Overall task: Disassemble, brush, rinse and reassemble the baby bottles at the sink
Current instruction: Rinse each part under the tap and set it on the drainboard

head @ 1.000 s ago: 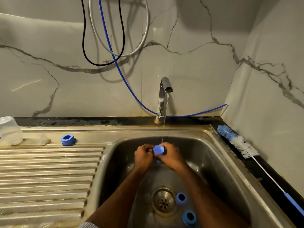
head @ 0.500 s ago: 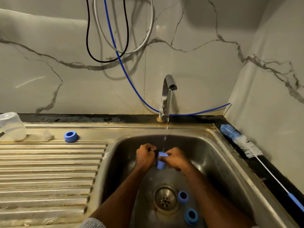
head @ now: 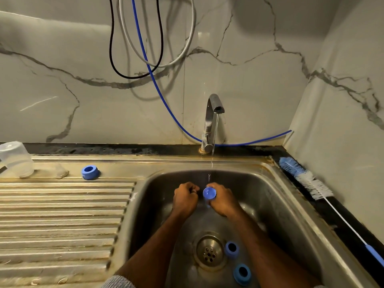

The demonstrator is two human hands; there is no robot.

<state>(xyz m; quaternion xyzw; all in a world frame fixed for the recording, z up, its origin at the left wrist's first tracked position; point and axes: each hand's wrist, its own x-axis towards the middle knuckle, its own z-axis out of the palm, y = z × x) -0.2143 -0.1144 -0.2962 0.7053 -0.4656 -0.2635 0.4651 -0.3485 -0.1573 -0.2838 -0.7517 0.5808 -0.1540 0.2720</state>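
Note:
Both hands are inside the steel sink (head: 276, 196), under a thin stream from the tap (head: 212, 119). My right hand (head: 223, 201) grips a small blue bottle part (head: 209, 193), its round face turned toward me. Just left of it, my left hand (head: 185, 197) is curled into a fist; nothing shows in it. Two blue screw rings (head: 232, 248) (head: 242, 273) lie on the basin floor beside the drain (head: 209, 253). A third blue ring (head: 89, 171) sits on the drainboard's back edge.
A clear upturned cup (head: 15, 159) and a clear teat (head: 60, 171) stand at the far left of the drainboard (head: 62, 215). A blue-and-white bottle brush (head: 307, 179) lies along the right counter. Hoses hang on the marble wall.
The blue part has turned in my right hand, from edge-on to face toward me. My left hand has let go of it and moved slightly left.

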